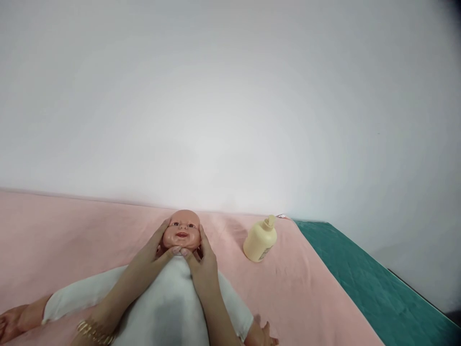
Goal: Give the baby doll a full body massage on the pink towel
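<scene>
A baby doll (pixel 182 234) in a white long-sleeved top lies on its back on a pink cloth (pixel 295 293), its head toward the wall. Cupped round one side of the doll's head is my left hand (pixel 153 252), its thumb at the chin. My right hand (pixel 204 262) clasps the other side the same way, and the two thumb tips nearly meet under the chin. Fingers of both hands are partly hidden behind the head. The doll's arms stretch out to both sides.
A pale yellow pump bottle (pixel 260 239) stands on the pink cloth to the right of the doll. Beyond the cloth's right edge shows a green surface (pixel 360 269). A plain white wall (pixel 230 105) rises behind.
</scene>
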Available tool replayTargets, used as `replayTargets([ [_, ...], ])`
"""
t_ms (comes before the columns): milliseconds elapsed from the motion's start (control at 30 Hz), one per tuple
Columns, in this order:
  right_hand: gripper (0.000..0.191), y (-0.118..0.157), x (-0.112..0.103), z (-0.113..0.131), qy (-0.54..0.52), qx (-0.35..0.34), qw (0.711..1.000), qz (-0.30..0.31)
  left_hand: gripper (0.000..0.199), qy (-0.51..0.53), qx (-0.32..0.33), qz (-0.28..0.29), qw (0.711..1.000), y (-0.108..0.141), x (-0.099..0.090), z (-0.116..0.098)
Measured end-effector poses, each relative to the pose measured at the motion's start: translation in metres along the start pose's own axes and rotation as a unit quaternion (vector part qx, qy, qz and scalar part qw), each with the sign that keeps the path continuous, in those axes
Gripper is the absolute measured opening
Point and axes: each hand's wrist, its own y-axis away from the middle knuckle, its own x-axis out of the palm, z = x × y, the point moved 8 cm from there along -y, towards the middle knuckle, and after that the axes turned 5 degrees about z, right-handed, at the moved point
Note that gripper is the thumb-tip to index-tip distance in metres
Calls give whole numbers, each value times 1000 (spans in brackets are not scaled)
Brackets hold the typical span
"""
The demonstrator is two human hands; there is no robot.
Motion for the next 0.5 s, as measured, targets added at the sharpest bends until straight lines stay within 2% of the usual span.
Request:
replayTargets([
  [167, 78, -2, 0, -6, -1, -1, 1000, -5, 89, 27, -17, -2, 999, 0, -1, 3],
  [500, 68, 2, -1, 9, 23, -1, 1000, -18, 84, -19, -29, 1, 999, 1, -6, -8],
])
